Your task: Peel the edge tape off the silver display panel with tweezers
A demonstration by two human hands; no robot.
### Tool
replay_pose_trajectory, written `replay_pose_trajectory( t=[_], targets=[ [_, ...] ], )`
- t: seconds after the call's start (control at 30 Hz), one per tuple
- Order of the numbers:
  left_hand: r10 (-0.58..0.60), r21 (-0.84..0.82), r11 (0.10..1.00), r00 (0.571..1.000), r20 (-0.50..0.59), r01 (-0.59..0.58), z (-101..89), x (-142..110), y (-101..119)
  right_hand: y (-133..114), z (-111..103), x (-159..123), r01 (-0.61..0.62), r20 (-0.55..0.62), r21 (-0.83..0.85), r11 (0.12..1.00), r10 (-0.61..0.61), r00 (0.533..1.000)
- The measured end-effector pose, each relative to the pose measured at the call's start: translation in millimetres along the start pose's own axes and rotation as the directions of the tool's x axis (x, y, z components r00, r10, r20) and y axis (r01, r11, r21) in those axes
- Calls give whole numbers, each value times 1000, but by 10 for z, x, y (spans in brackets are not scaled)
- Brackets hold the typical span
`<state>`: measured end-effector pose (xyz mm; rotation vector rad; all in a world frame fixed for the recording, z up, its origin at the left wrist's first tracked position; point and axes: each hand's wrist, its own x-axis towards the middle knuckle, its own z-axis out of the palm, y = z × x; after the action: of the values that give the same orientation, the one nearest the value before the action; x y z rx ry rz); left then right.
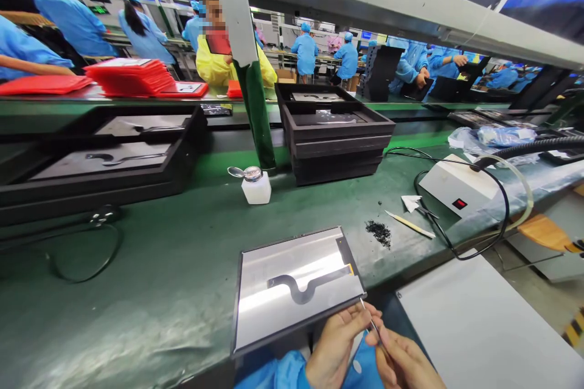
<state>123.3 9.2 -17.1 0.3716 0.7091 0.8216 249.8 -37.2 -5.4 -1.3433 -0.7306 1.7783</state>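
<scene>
A flat display panel (292, 267) with a silvery back and a dark curved flex cable (298, 292) lies at the front edge of the green bench. My left hand (335, 343) is closed just below the panel's near right corner, thumb against fingers; what it pinches is hidden. In my right hand (404, 355) are thin metal tweezers (373, 323), pointing up at that corner. Their shaft passes beside my left fingertips.
Black trays (337, 134) with panels stand behind, more trays (182, 161) at left. A white pump bottle (256, 189) has its lid up. Black scraps (379, 233), a pale pointed stick (410, 225) and a white box (456, 185) with cables lie right. Co-workers sit beyond.
</scene>
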Motion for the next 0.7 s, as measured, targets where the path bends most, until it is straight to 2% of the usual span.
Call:
replay_pose_trajectory(
  t=[0.17,0.4,0.6,0.7],
  targets=[
    [22,-6,1000,999,-43,-22,-22,52,-84,9,68,-59,94,-136,-22,995,-96,986],
    [-5,11,1000,999,41,5,-32,-22,1,35,5,6,-7,-1,39,999,8,1000],
    [22,-13,1000,999,-28,-22,-17,50,-75,111,-14,-15,138,-86,-64,988,-143,986],
    [20,-13,1000,1000,-17,-20,-23,18,-50,169,-73,39,85,-49,-21,996,-86,995]
  ],
)
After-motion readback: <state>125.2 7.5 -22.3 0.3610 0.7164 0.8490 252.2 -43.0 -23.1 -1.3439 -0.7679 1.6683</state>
